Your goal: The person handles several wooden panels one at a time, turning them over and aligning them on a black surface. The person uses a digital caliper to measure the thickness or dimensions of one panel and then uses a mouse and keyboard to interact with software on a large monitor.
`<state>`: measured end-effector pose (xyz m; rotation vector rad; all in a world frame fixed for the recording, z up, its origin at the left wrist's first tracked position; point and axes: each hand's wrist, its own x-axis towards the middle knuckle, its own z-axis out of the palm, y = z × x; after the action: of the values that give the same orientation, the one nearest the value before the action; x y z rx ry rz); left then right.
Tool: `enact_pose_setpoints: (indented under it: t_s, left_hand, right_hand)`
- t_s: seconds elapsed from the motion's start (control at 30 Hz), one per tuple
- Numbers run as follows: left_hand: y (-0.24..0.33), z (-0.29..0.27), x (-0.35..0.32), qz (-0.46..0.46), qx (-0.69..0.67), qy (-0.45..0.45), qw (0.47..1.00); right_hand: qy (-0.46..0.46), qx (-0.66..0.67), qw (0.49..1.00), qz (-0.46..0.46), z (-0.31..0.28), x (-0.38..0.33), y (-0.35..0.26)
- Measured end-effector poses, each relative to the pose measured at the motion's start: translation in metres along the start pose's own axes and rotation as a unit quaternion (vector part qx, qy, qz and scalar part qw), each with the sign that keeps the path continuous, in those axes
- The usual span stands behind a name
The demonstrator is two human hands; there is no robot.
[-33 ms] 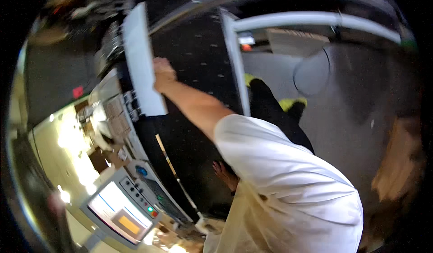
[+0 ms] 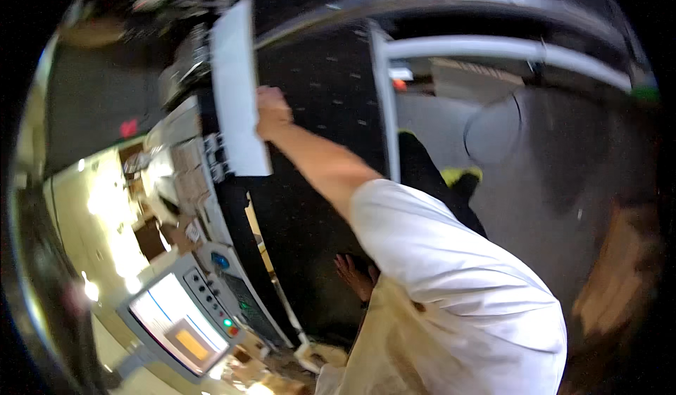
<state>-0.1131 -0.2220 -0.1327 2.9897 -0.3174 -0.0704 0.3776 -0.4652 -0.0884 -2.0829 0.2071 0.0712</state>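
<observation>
"Where is the white panel [image 2: 238, 96]?"
"At the far left of the black desk [image 2: 306, 212], its long side toward the right."
"And the hands?"
"The right hand [image 2: 273, 111] grasps that long side; the left hand [image 2: 354, 277] has its fingers spread, nearer, at the desk."
"Anything around?"
"A lit monitor [image 2: 182, 328] stands near left, with a dark keyboard [image 2: 241, 300] beside it. Yellow shoes [image 2: 461, 176] show on the floor [image 2: 549, 134], right."
</observation>
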Motion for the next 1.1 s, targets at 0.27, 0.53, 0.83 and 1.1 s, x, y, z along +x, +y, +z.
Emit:
enact_pose_setpoints:
  t_s: [0.27,0.53,0.83,1.1]
  left_hand:
    - [0.038,-0.004,0.052,-0.065,-0.079,-0.004,0.995]
    - [0.058,-0.016,0.055,-0.102,-0.109,0.002,0.989]
    - [0.053,-0.018,0.056,-0.110,-0.105,-0.023,0.988]
    - [0.053,-0.022,0.047,-0.111,-0.129,-0.016,0.985]
  right_hand:
    - [-0.068,-0.269,0.961,-0.014,-0.009,0.026,0.026]
    - [-0.066,-0.307,0.949,-0.035,-0.003,0.038,0.041]
    - [-0.074,-0.308,0.948,-0.021,0.000,0.033,0.032]
    - [-0.058,-0.287,0.955,-0.044,0.000,0.022,0.033]
